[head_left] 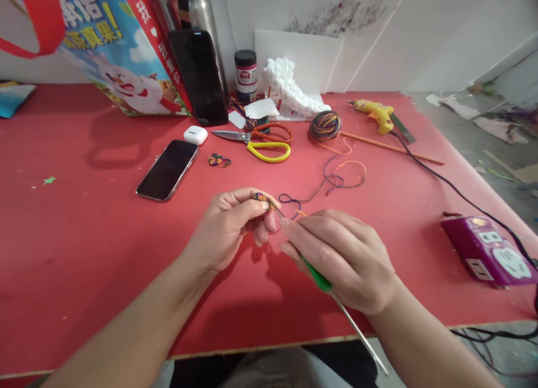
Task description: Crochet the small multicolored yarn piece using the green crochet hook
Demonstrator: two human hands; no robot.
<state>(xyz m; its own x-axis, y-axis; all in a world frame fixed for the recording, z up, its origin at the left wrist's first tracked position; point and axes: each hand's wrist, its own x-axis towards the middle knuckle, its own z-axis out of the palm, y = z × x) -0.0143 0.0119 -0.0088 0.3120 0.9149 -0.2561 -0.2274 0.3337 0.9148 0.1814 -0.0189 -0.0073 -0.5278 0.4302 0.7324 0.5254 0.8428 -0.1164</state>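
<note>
My left hand (227,225) pinches a small multicoloured crochet piece (260,197) between thumb and forefinger, its other fingers curled below. My right hand (347,256) is wrapped around a crochet hook with a green handle (317,276). The hook's thin tip meets the crochet piece at my left fingertips; its other metal end sticks out below my right palm, past the table edge. Loose yarn (332,178) trails from near my hands to a multicoloured yarn ball (325,124). Another small crocheted bit (219,160) lies beyond my left hand.
Scissors (269,159) with red and yellow handles lie ahead, beside a phone (168,169) and a white earbud case (195,134). Another phone (198,77) leans upright near a gift bag (138,91). At right are a yellow glue gun (374,112), its cord and a purple power box (471,242).
</note>
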